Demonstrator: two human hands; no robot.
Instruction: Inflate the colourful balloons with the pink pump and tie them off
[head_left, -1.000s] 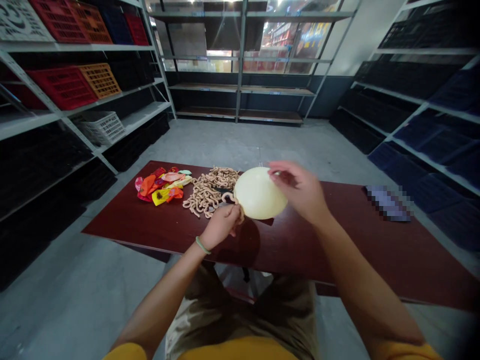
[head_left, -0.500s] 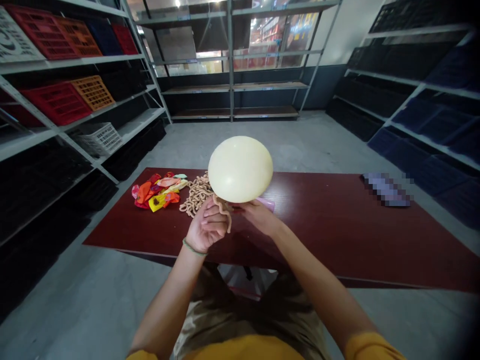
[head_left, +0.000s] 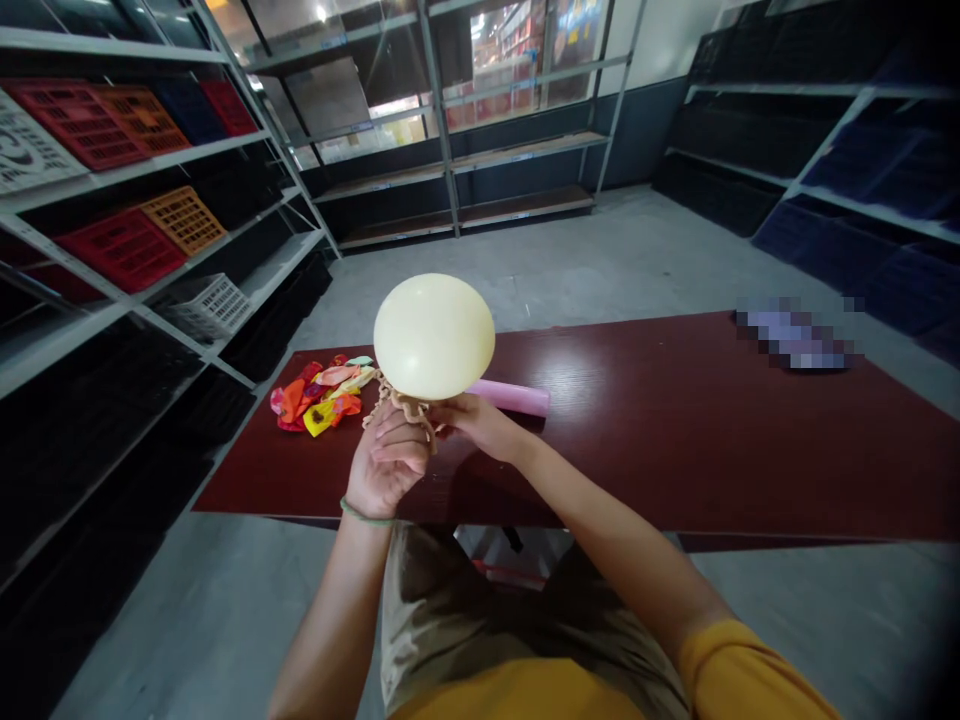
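Observation:
A pale yellow inflated balloon point(head_left: 434, 336) stands above my two hands, its lower end hidden behind them. My left hand point(head_left: 390, 455) is closed on a tan cord point(head_left: 415, 411), whose end hangs out beside the fingers. My right hand point(head_left: 480, 424) is pinched at the underside of the balloon, close to the left fingers. More of the tan cord lies behind my left hand, mostly covered. Behind my right hand a pink tube point(head_left: 517, 398) rests on the dark red table point(head_left: 637, 440).
Uninflated coloured balloons point(head_left: 319, 395) lie in a pile at the table's left. A blurred purple-blue object point(head_left: 799, 338) is at the right end. Shelves with crates point(head_left: 124, 248) stand on the left, more shelving behind and on the right.
The view has turned, and the balloon and both hands appear further left, now in front of the cord pile. More of the pink tube shows.

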